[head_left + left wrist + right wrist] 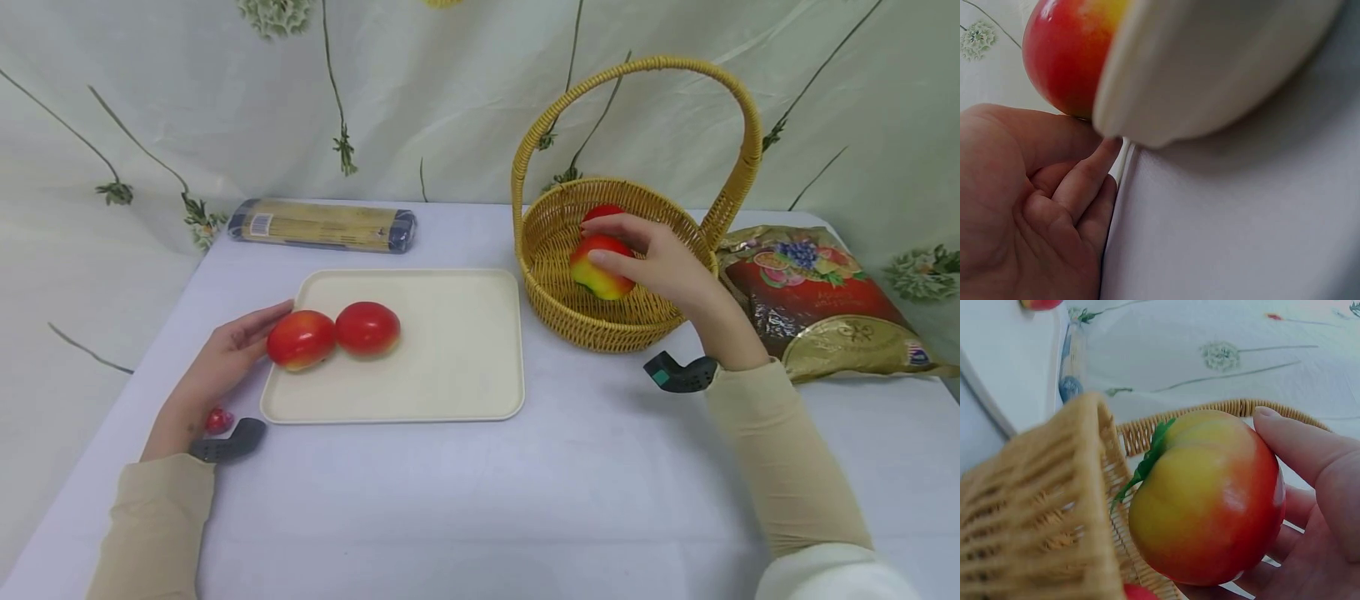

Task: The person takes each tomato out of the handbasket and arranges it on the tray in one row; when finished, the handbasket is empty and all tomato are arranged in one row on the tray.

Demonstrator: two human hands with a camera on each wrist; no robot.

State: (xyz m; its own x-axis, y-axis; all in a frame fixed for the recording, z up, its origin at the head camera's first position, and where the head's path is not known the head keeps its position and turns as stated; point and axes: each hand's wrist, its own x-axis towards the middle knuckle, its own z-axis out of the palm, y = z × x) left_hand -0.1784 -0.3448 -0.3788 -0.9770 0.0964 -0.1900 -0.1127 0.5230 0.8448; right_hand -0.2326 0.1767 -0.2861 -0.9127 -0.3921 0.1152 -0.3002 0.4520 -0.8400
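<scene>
My right hand [660, 250] grips a red-and-yellow tomato-like fruit [602, 268] with a green leafy top, inside the mouth of a handled wicker basket [592, 337]. Thumb and fingers lie on opposite sides of this fruit [1210, 500] in the right wrist view. Behind it in the basket is another red fruit [603, 213]. At the left edge of a cream tray [450, 350], my left hand [228, 350] holds the rim with bent fingers, close against a red-and-yellow mango [302, 339]. A redder oval fruit [367, 328] lies beside that mango on the tray.
A rolled item in printed wrapping [322, 225] lies behind the tray. Right of the basket rests a red-and-gold printed bag [832, 300]. A small red wrapped piece [219, 420] sits by my left wrist. The basket's tall handle [652, 63] arches over its opening.
</scene>
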